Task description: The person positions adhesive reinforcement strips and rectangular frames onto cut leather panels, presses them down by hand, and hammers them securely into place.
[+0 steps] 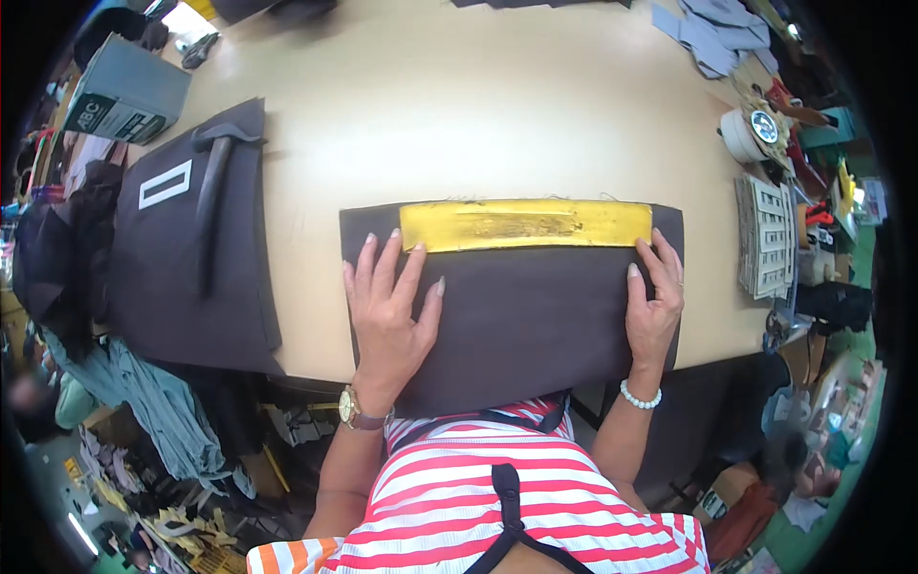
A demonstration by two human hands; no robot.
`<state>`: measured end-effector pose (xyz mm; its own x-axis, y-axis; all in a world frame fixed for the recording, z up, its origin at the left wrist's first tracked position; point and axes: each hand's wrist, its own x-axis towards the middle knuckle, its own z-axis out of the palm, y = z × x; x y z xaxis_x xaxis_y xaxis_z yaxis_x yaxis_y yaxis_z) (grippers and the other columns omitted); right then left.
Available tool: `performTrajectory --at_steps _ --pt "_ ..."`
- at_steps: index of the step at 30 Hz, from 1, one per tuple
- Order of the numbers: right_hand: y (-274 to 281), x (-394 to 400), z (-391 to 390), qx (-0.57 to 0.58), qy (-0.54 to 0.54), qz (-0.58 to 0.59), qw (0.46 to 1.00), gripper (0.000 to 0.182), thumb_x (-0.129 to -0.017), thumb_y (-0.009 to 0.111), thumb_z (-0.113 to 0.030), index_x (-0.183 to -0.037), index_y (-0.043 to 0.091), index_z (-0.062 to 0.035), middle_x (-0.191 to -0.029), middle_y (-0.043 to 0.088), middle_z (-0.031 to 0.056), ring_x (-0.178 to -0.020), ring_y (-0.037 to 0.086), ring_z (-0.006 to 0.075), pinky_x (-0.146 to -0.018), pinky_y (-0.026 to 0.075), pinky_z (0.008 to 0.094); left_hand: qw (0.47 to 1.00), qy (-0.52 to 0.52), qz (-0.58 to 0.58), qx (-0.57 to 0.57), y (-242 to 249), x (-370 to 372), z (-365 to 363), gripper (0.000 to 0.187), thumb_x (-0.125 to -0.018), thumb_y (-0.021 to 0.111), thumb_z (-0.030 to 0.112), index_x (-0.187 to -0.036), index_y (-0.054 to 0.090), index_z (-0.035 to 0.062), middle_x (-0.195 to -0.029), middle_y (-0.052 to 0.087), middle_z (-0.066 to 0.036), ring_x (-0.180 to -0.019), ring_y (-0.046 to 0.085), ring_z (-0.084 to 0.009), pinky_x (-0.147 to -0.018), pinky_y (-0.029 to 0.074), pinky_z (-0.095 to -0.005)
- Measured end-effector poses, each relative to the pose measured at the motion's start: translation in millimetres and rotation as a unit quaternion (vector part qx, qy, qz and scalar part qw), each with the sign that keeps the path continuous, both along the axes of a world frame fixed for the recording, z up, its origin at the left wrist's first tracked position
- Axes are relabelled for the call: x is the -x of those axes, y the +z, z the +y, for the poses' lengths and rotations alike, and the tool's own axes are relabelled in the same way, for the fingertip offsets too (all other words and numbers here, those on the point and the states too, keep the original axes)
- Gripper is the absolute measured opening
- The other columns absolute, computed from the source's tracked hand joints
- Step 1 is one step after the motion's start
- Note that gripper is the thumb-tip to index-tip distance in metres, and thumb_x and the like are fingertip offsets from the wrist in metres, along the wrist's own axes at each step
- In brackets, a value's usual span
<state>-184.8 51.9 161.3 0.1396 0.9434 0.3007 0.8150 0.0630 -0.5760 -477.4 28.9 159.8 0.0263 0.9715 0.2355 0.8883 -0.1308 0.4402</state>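
A dark fabric panel (535, 325) lies flat at the table's front edge, its lower part hanging toward my body. Along its far edge rests a yellow rectangular strip (526, 226) with a worn brown patch in the middle. My left hand (390, 311) lies on the fabric with fingers spread, the fingertips at the strip's left end. On the other side my right hand (655, 297) rests on the fabric, fingers extended and apart, its fingertips touching or close to the strip's right end. Neither hand grasps anything.
To the left, a hammer (212, 191) and a white rectangular frame (164, 185) lie on dark fabric pieces (153, 287). A grey box (129, 91) stands behind them. At right are a tape roll (763, 126) and a stack of marked cards (765, 234). Grey cloth (717, 38) lies at the back right.
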Motion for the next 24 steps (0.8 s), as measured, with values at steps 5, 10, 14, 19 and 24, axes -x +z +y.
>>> performTrajectory --at_steps 5,10,14,19,24 --pt "-0.1 0.8 0.0 0.007 -0.003 -0.012 1.0 0.031 -0.081 0.061 -0.003 -0.111 0.065 -0.0012 -0.124 0.059 0.0159 -0.12 0.05 0.0322 -0.102 0.037 0.0405 1.0 0.002 0.005 0.009 -1.2 -0.3 -0.2 0.045 -0.082 0.066 0.016 -0.125 0.058 0.0061 -0.136 0.048 -0.016 -0.131 0.036 -0.0387 -0.107 0.025 -0.0544" --pt "-0.4 1.3 -0.6 0.008 -0.003 -0.014 1.0 0.031 -0.081 0.061 -0.002 -0.112 0.065 -0.0013 -0.124 0.058 0.0161 -0.12 0.05 0.0324 -0.102 0.037 0.0406 1.0 0.002 0.015 0.015 -1.8 -0.7 0.3 0.047 -0.082 0.065 0.016 -0.128 0.056 0.0067 -0.137 0.047 -0.016 -0.131 0.036 -0.0385 -0.107 0.025 -0.0544" --pt "-0.9 1.9 0.5 0.007 0.001 -0.011 1.0 0.032 -0.079 0.061 0.0 -0.111 0.066 -0.001 -0.124 0.058 0.0164 -0.119 0.051 0.0326 -0.102 0.038 0.0406 0.999 0.003 0.026 0.022 0.1 -0.5 0.2 0.048 -0.082 0.065 0.016 -0.128 0.055 0.0067 -0.138 0.046 -0.016 -0.131 0.036 -0.0384 -0.107 0.025 -0.0543" --pt "1.9 1.7 0.9 -0.005 0.001 -0.031 0.999 0.031 -0.078 0.062 -0.001 -0.109 0.067 -0.0017 -0.123 0.059 0.0155 -0.119 0.05 0.0331 -0.102 0.037 0.0404 0.999 -0.002 0.026 0.026 -1.7 -0.1 0.2 0.047 -0.083 0.064 0.016 -0.129 0.055 0.0076 -0.139 0.045 -0.016 -0.132 0.035 -0.0379 -0.107 0.024 -0.0531" --pt "-0.5 1.2 -0.5 -0.002 -0.017 -0.025 1.0 0.033 -0.076 0.063 -0.003 -0.109 0.068 -0.006 -0.124 0.059 0.0124 -0.118 0.05 0.0347 -0.102 0.038 0.0417 0.999 -0.007 0.031 0.023 -1.3 -1.3 -0.5 0.046 -0.086 0.062 0.014 -0.13 0.054 0.0076 -0.139 0.046 -0.016 -0.132 0.035 -0.0374 -0.108 0.024 -0.0529"
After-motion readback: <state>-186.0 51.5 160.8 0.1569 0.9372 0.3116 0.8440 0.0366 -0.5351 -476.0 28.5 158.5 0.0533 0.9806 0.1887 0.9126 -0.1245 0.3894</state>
